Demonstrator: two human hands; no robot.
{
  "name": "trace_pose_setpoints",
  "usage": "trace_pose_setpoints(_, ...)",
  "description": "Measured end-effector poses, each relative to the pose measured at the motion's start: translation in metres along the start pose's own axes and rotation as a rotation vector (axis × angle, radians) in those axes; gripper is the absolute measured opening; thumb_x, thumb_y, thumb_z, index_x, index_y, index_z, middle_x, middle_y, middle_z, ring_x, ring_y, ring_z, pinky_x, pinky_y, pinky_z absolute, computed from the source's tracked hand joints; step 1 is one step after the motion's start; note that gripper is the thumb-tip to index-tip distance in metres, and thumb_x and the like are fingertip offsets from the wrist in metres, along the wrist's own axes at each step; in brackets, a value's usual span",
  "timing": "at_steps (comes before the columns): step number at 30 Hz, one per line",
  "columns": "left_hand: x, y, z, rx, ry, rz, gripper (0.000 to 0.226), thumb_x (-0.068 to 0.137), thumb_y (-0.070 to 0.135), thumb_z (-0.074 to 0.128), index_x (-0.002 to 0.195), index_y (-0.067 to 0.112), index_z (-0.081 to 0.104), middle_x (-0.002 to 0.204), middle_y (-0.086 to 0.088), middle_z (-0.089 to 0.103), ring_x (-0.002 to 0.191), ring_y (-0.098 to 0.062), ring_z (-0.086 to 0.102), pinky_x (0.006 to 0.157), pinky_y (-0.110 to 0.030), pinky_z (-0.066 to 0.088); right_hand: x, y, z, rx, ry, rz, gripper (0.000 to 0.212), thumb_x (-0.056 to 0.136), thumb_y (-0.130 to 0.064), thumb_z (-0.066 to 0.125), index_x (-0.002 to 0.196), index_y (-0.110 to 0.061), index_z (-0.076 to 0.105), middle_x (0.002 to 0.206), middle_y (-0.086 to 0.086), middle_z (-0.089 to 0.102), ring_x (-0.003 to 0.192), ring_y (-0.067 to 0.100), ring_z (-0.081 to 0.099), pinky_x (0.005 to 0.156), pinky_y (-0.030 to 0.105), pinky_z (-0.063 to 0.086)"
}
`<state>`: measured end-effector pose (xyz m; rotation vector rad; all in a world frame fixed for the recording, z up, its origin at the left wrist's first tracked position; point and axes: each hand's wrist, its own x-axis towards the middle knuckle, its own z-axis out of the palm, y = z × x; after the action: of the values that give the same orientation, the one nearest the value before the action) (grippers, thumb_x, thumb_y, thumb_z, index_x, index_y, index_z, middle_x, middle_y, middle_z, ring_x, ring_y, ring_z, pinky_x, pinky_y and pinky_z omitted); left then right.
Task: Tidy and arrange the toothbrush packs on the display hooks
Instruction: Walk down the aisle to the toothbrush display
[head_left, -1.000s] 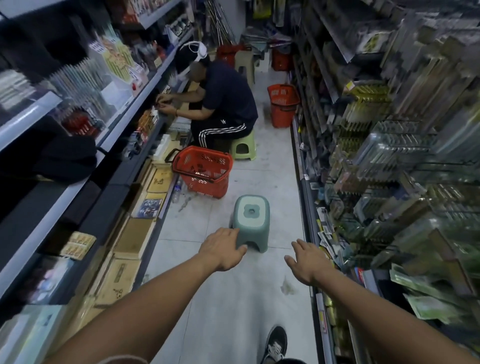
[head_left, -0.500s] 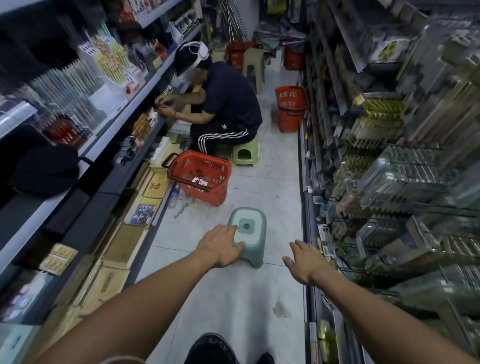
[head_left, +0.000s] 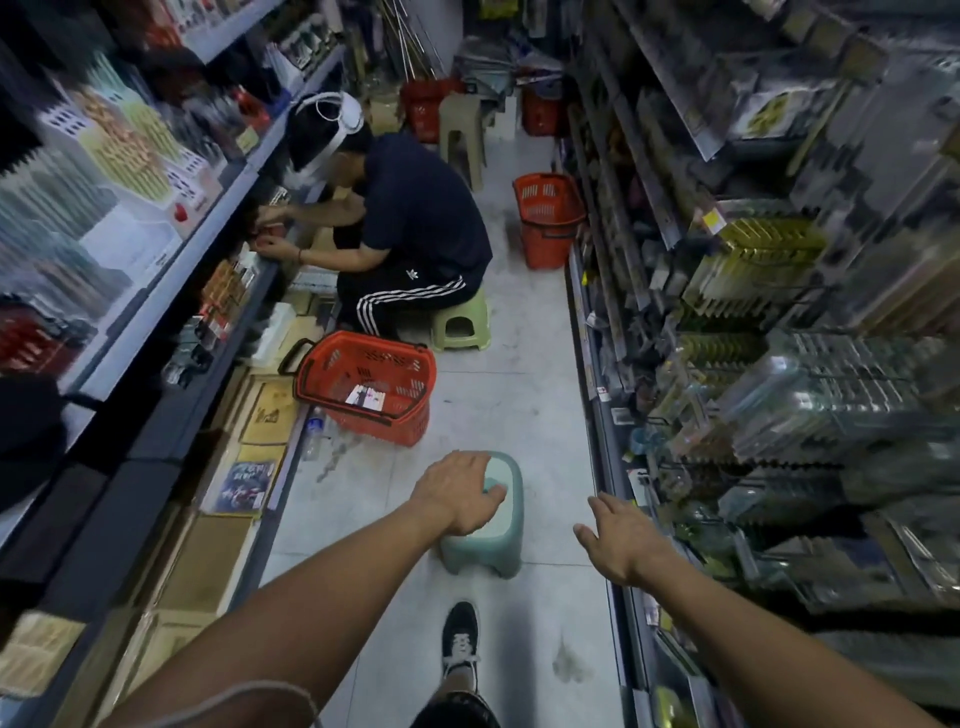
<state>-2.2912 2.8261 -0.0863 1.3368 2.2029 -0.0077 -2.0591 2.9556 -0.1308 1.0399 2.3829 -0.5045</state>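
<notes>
Left hand (head_left: 457, 493) lies over the green stool (head_left: 491, 543), seemingly gripping its top. Right hand (head_left: 621, 540), just right of the stool, fingers spread, empty.

No words or numbers clear enough to read anywhere, only a small white three-leaf logo (head_left: 413, 274) on the black striped pants (head_left: 410, 299) of the sitting person (shelf tags and pack labels too blurry).
</notes>
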Motion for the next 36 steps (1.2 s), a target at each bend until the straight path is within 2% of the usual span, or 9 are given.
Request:
trace_pose_setpoints(8, 0.089, -0.011, -0.049, 0.027, -0.078, 0.15, 0.074, 0.107, 0.058, 0.037, 0.166, 0.016, 0.021, 0.172, -0.007, 0.026, 0.158, -0.027, 0.025, 0.127, -0.04, 0.023, 0.04, -0.008, -0.025, 0.118, -0.016, 0.179, 0.074, 0.108, -0.055, 0.026, 0.165, -0.009, 0.019, 0.172, 0.012, 0.018, 0.158, 0.03, 0.017, 0.128, 0.039, 0.015)
trace_pose_setpoints(14, 0.132, 0.016, -0.047, 0.083, -0.187, 0.26, 0.074, 0.107, 0.058, 0.034, 0.167, 0.018, 0.018, 0.173, -0.007, 0.022, 0.159, -0.026, 0.022, 0.128, -0.039, 0.02, 0.04, 0.004, -0.025, 0.209, -0.014, 0.299, 0.071, 0.108, -0.055, 0.028, 0.163, -0.01, 0.023, 0.17, 0.012, 0.023, 0.155, 0.032, 0.023, 0.127, 0.043, 0.02)
trace_pose_setpoints(18, 0.152, 0.054, -0.04, 0.16, -0.237, 0.357, 0.073, 0.108, 0.057, 0.033, 0.167, 0.017, 0.018, 0.173, -0.007, 0.023, 0.159, -0.026, 0.022, 0.128, -0.039, 0.021, 0.034, 0.03, -0.011, 0.277, -0.016, 0.391, 0.074, 0.106, -0.058, 0.025, 0.163, -0.009, 0.024, 0.17, 0.013, 0.025, 0.157, 0.033, 0.02, 0.128, 0.046, 0.017)
trace_pose_setpoints(21, 0.165, 0.089, -0.035, 0.212, -0.27, 0.422, 0.073, 0.108, 0.058, 0.032, 0.167, 0.017, 0.018, 0.173, -0.007, 0.024, 0.159, -0.026, 0.022, 0.128, -0.039, 0.02, 0.023, 0.051, -0.006, 0.362, -0.019, 0.469, 0.077, 0.106, -0.058, 0.025, 0.165, -0.01, 0.018, 0.173, 0.011, 0.017, 0.159, 0.032, 0.013, 0.129, 0.043, 0.014)
trace_pose_setpoints(26, 0.18, 0.149, -0.024, 0.289, -0.288, 0.517, 0.073, 0.107, 0.059, 0.032, 0.166, 0.017, 0.021, 0.172, -0.008, 0.027, 0.158, -0.027, 0.024, 0.127, -0.039, 0.021, 0.008, 0.094, -0.003, 0.457, 0.045, 0.526, 0.071, 0.107, -0.054, 0.028, 0.164, -0.011, 0.023, 0.17, 0.011, 0.025, 0.156, 0.03, 0.022, 0.128, 0.039, 0.018)
trace_pose_setpoints(32, 0.197, 0.225, -0.012, 0.374, -0.279, 0.577, 0.076, 0.105, 0.063, 0.033, 0.165, 0.017, 0.025, 0.169, -0.011, 0.032, 0.155, -0.03, 0.03, 0.125, -0.041, 0.027, -0.003, 0.144, -0.004, 0.57, 0.115, 0.586, 0.07, 0.108, -0.053, 0.029, 0.162, -0.009, 0.025, 0.168, 0.012, 0.027, 0.155, 0.03, 0.024, 0.127, 0.036, 0.019)
trace_pose_setpoints(36, 0.197, 0.271, -0.003, 0.423, -0.288, 0.639, 0.076, 0.105, 0.063, 0.034, 0.164, 0.016, 0.027, 0.168, -0.013, 0.034, 0.154, -0.032, 0.033, 0.125, -0.043, 0.029, -0.012, 0.16, -0.008, 0.613, 0.124, 0.601, 0.07, 0.109, -0.051, 0.032, 0.165, -0.011, 0.02, 0.171, 0.012, 0.022, 0.157, 0.029, 0.02, 0.127, 0.035, 0.017)
